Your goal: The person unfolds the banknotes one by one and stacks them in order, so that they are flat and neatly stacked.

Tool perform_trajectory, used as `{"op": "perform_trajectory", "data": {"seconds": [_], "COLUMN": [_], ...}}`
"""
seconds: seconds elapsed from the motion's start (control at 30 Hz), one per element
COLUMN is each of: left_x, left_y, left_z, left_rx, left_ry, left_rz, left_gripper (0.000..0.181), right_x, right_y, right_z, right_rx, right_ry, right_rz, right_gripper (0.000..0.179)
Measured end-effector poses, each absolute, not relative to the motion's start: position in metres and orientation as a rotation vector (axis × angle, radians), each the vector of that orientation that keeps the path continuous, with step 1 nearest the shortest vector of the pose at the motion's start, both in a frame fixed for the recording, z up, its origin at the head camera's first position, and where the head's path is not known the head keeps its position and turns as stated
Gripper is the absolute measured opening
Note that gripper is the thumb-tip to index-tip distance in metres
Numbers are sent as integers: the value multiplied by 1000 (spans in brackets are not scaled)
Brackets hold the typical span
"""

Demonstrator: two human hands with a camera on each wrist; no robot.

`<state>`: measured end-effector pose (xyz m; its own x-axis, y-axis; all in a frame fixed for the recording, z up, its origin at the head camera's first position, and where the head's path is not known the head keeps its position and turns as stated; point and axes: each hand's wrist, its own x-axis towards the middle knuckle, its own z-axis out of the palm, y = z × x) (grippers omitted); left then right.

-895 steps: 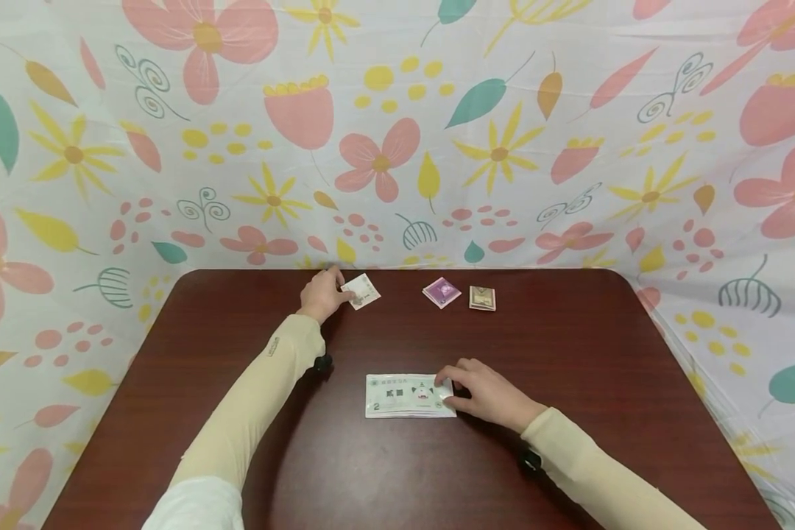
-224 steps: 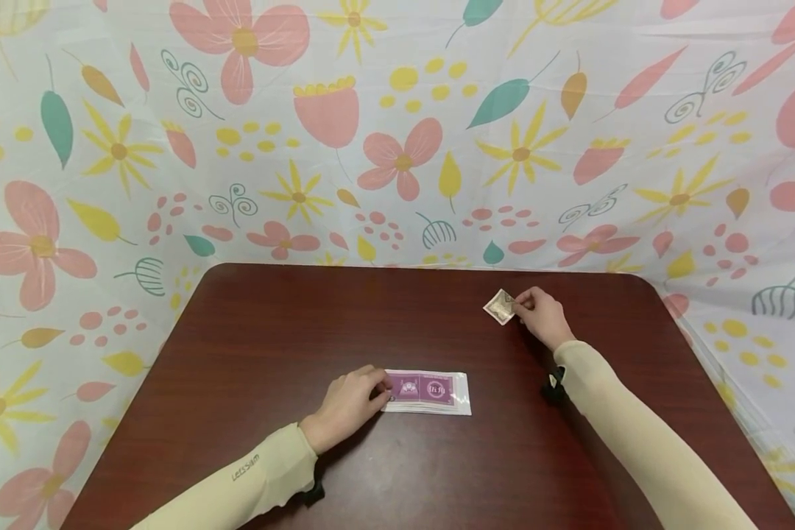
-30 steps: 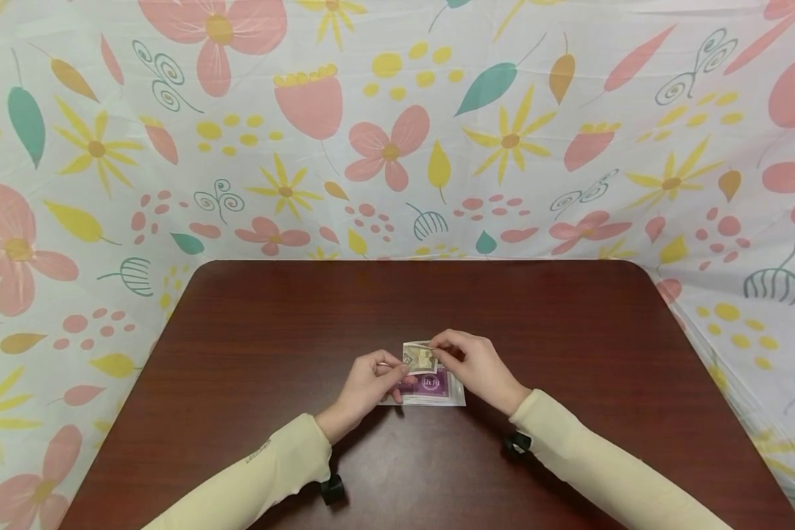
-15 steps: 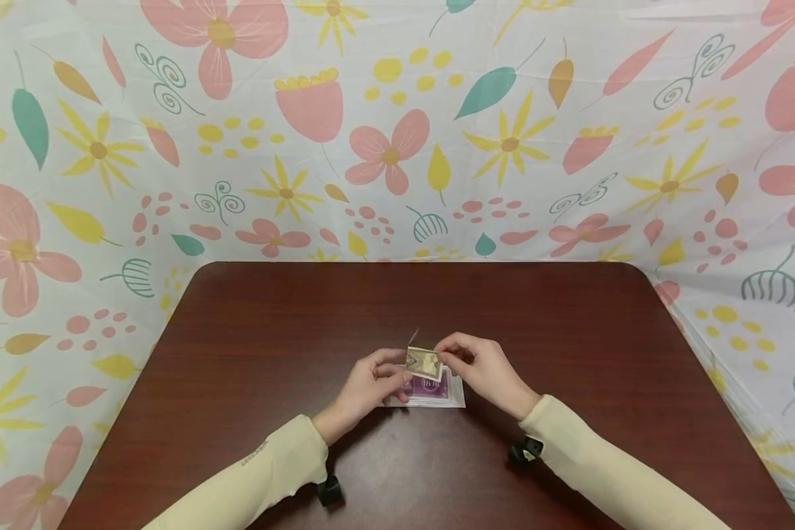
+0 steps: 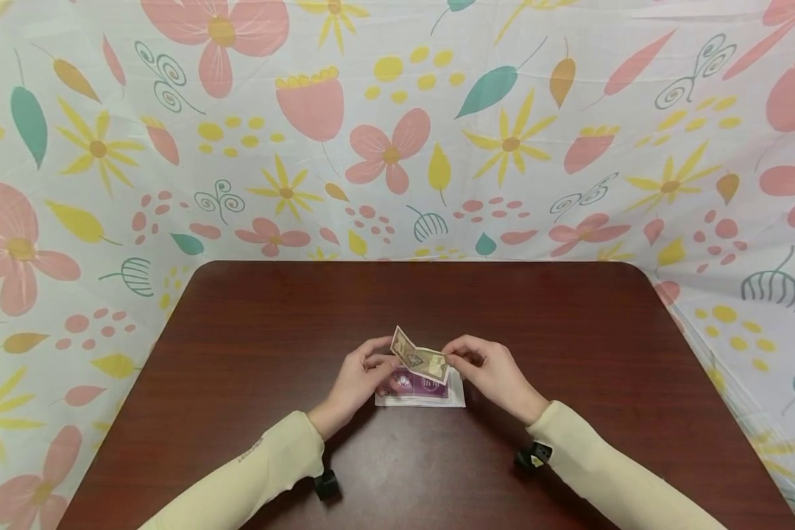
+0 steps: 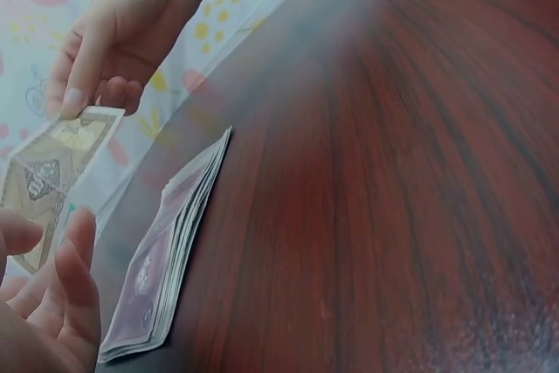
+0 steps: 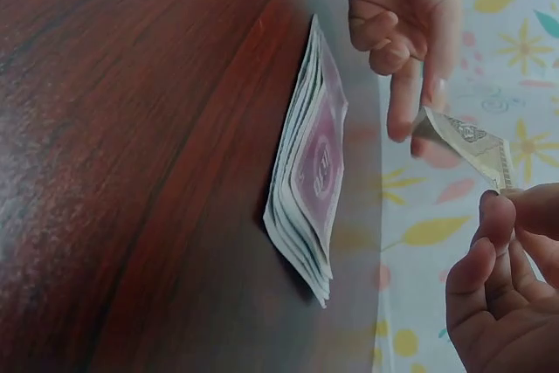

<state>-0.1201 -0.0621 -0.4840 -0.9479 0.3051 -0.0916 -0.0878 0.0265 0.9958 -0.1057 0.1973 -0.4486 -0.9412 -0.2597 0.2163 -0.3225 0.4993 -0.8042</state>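
Note:
A creased yellow-brown banknote (image 5: 424, 361), half unfolded, hangs above a stack of banknotes in the head view. My right hand (image 5: 493, 372) pinches its right end between thumb and fingers. At the other end, where a flap tilts up along the fold, my left hand (image 5: 358, 379) has its thumb and forefinger extended against the paper. The stack (image 5: 411, 392) lies flat on the table below, a purple banknote (image 7: 325, 163) on top and white edges showing underneath. In the left wrist view my fingers (image 6: 79, 251) partly cover the yellow-brown banknote's near end.
The dark red-brown wooden table (image 5: 291, 309) reaches back to a white cloth (image 5: 397, 206) printed with flowers and leaves. Dark cameras (image 5: 327, 484) sit on both wrists, below the cream sleeves (image 5: 252, 471).
The small folded yellow-brown banknote has opened out, its left flap swinging up and leftward. My hands have drawn slightly apart. Earlier, folded banknotes lay at the table's back, and the stack had a green top.

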Motion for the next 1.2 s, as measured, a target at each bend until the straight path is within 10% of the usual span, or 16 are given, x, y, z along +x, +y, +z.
{"op": "perform_trajectory", "data": {"seconds": [0.47,1.2], "left_x": [-121,-115], "left_y": [-71,-76], "left_z": [-485,-482], "left_rx": [367,362], "left_ry": [2426,2345], "left_rz": [1809,1827], "left_gripper": [6,5], "right_x": [-108,-109], "right_y": [206,204], "right_z": [-451,-456], "right_rx": [480,466], "right_ry": [-2668,-2690], "right_rz": [1518,1462], "right_gripper": [8,10]}}
